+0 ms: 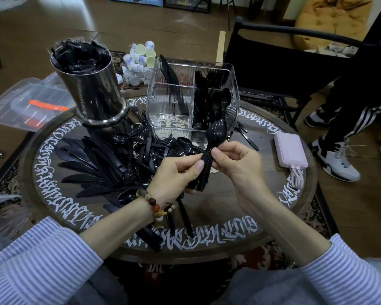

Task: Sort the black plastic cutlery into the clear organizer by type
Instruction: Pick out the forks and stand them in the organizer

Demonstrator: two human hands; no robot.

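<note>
Both hands hold a small bunch of black plastic spoons upright above the table's middle. My left hand grips the handles from the left, and my right hand pinches them from the right. The clear organizer stands just behind, with spoons and forks in its right compartments, a few knives at the back left, and a bare front-left compartment. A heap of mixed black cutlery lies on the table to the left of my hands. A few pieces lie under my left wrist.
A steel canister with black wrappers stands at the back left of the round lettered table. A pink power bank with its cable lies at the right. Small white cups sit behind the organizer. A person's legs and a black chair are at the right.
</note>
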